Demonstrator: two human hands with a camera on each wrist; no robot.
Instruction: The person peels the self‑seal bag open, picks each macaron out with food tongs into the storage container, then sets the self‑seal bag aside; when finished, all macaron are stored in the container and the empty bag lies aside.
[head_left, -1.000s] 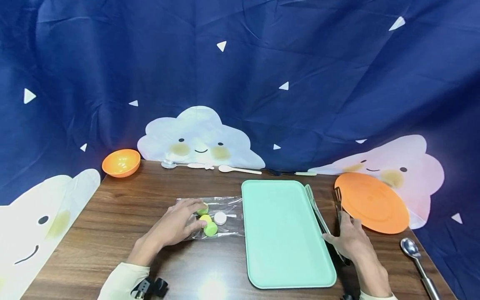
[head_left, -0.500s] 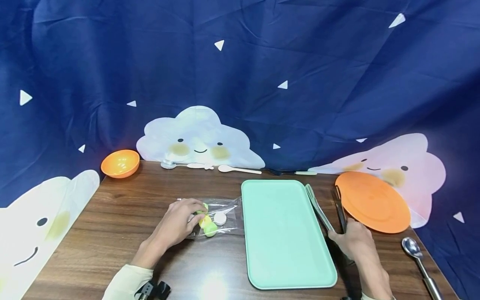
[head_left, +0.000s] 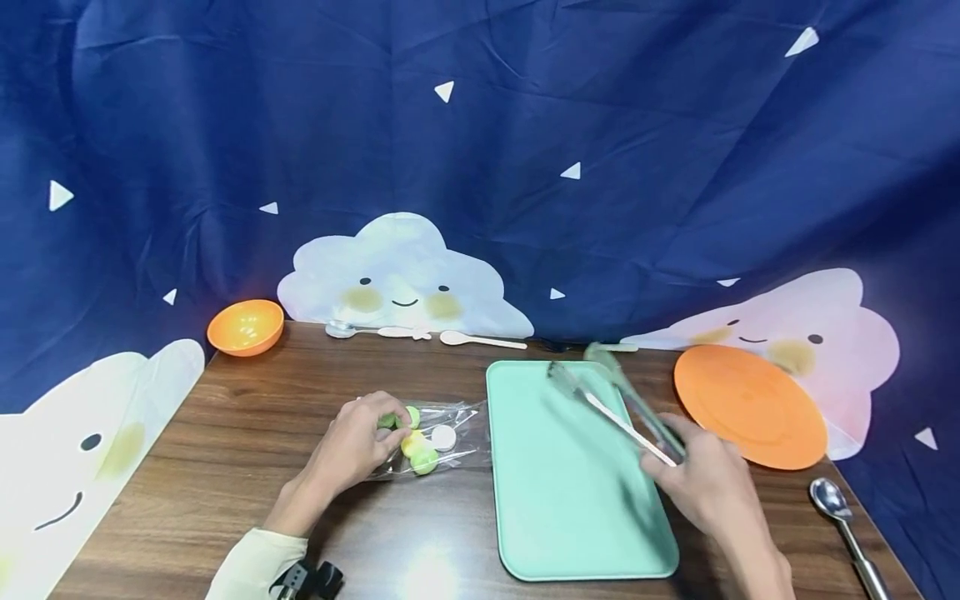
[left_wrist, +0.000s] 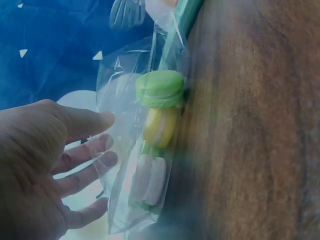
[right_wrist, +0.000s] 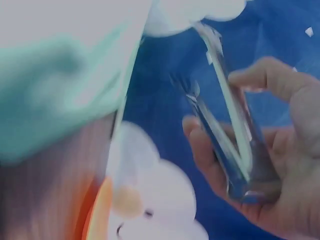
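Note:
A clear plastic bag (head_left: 454, 414) lies on the wooden table left of a mint-green tray (head_left: 555, 508). Inside it are a green macaron (head_left: 424, 459), a yellow one (head_left: 411, 442) and a white one (head_left: 444, 437). My left hand (head_left: 358, 446) pinches the bag's left end; in the left wrist view the fingers (left_wrist: 85, 165) show through the plastic bag (left_wrist: 125, 95) beside the green macaron (left_wrist: 160, 89). My right hand (head_left: 701, 479) grips a pair of tongs (head_left: 622, 408) by the hinge end, raised over the tray's right side with the arms apart. The tongs (right_wrist: 225, 130) are blurred.
An orange plate (head_left: 750, 406) sits right of the tray, with a metal spoon (head_left: 840, 517) near the front right corner. At the back lie an orange bowl (head_left: 245, 327), a white spoon (head_left: 480, 340) and a small spoon (head_left: 367, 331). A blue curtain hangs behind.
My right hand has lifted the tongs off the table beside the tray and swung their tips left over the tray. The left hand stays on the bag, barely shifted.

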